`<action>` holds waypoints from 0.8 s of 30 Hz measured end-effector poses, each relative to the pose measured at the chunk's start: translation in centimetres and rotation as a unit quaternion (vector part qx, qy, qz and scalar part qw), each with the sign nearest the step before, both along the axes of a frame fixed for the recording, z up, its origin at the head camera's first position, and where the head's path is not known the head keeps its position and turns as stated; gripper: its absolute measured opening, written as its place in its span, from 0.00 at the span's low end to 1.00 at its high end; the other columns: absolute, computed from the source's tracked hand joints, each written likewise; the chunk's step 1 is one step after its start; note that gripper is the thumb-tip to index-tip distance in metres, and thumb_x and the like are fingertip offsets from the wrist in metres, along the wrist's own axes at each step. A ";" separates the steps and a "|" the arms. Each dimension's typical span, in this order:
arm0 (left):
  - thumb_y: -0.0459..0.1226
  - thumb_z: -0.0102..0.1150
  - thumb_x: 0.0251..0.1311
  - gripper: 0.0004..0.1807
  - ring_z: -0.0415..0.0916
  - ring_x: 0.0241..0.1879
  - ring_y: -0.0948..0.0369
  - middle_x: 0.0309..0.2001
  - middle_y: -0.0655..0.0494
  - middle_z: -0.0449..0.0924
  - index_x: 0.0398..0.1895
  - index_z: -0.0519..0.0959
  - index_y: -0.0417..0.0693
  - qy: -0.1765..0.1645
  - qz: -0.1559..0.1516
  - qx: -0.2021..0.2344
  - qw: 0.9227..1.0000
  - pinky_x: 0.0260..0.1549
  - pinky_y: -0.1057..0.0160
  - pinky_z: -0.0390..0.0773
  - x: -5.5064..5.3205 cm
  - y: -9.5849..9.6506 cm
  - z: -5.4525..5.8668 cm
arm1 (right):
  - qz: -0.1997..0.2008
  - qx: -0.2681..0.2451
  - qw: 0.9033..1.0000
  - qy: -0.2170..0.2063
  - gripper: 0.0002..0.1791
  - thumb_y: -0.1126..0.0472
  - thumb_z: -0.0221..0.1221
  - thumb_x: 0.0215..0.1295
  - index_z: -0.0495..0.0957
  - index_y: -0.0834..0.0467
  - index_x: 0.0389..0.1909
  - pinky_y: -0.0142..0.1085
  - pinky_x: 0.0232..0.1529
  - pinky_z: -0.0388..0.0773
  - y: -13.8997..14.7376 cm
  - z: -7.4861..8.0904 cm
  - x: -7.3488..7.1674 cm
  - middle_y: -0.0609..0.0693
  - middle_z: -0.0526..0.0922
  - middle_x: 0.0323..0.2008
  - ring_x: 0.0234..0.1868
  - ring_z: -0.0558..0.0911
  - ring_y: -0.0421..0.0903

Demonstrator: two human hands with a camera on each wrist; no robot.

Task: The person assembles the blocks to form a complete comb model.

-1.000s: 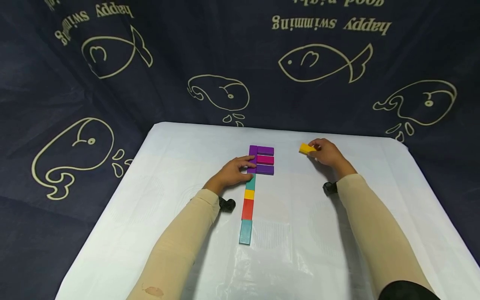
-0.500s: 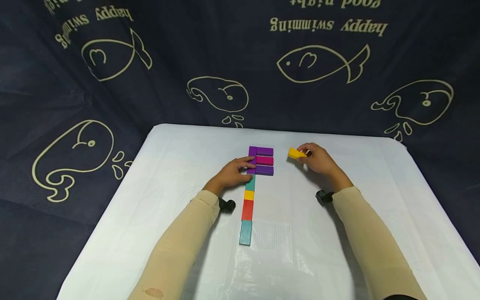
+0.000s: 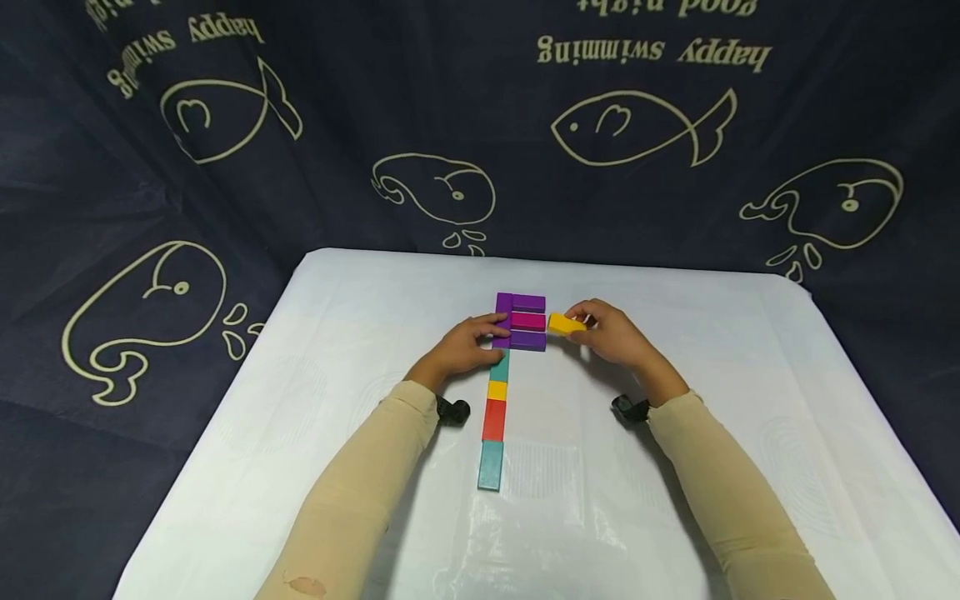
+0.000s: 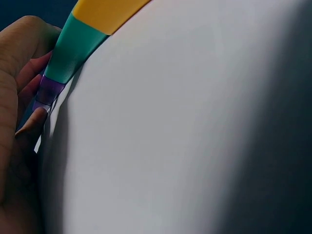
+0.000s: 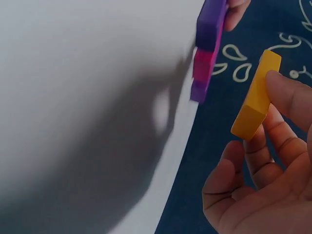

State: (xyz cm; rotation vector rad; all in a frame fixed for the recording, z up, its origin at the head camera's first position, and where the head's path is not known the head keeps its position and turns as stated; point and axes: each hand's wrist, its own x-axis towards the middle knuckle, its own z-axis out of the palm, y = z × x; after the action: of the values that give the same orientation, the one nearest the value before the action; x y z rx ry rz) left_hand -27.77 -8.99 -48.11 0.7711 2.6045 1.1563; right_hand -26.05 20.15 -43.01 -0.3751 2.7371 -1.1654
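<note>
Just right of the purple-and-magenta cluster, near the middle of the counter [image 3: 300,350], a yellow block [image 3: 564,324] is pinched between the thumb and fingers of the right hand [image 3: 611,335]. Its left end lies just beside the magenta block [image 3: 528,321], though whether the two touch cannot be told. In the right wrist view the yellow block [image 5: 257,95] shows edge-on in the fingertips [image 5: 287,92], with a small gap to the stacked blocks.

That cluster has an upright purple block [image 3: 505,307] on its left side and three short blocks running rightward from it: a far purple block [image 3: 529,302], the magenta one, and a near purple block [image 3: 528,340]. The left hand [image 3: 465,346] rests against the cluster's left side, fingers curled onto the upright purple block; the left wrist view shows fingertips [image 4: 34,117] pressing its purple edge.

Nearer the person, a straight line of blocks runs from the cluster: a teal block [image 3: 502,366], a small yellow square block [image 3: 498,390], a red block [image 3: 495,419] and a long teal block [image 3: 491,465], each touching the next.

Both forearms wear beige sleeves [image 3: 360,483], each with a black wrist camera [image 3: 453,410] strapped on. The counter has a white plastic sheet over it, and a dark blue cloth [image 3: 150,167] printed with cream fish and whales hangs behind and around it.
</note>
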 end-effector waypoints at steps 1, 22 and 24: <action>0.40 0.67 0.59 0.22 0.56 0.73 0.56 0.72 0.61 0.64 0.57 0.82 0.49 0.001 0.000 -0.001 1.000 0.71 0.55 0.55 0.0 0.0 0.0 | 0.001 0.000 1.000 0.000 0.15 0.63 0.63 0.65 0.79 0.58 0.52 0.41 0.37 0.74 -0.3 0.1 0.2 0.56 0.76 0.48 0.46 0.73 0.54; 0.39 0.67 0.59 0.21 0.57 0.73 0.58 0.72 0.61 0.65 0.57 0.82 0.48 -0.003 -0.004 0.009 1.000 0.71 0.57 0.56 0.0 0.1 -0.1 | 0.086 0.044 0.994 0.049 0.14 0.65 0.67 0.59 0.80 0.58 0.46 0.41 0.41 0.76 -4.0 -0.8 2.3 0.51 0.78 0.39 0.39 0.75 0.49; 0.39 0.67 0.59 0.21 0.57 0.73 0.58 0.72 0.61 0.65 0.57 0.82 0.48 -0.005 -0.003 0.013 1.000 0.71 0.56 0.56 0.0 0.1 0.0 | 0.095 0.048 0.993 0.055 0.14 0.65 0.67 0.59 0.81 0.58 0.46 0.41 0.42 0.76 -4.2 -0.9 2.4 0.51 0.78 0.40 0.39 0.75 0.49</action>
State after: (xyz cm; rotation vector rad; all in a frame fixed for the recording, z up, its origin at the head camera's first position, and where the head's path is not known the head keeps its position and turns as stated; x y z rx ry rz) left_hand -27.81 -8.93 -48.16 0.7757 2.5829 1.1905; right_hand -23.65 15.92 -43.90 -0.6883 2.7627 -0.9879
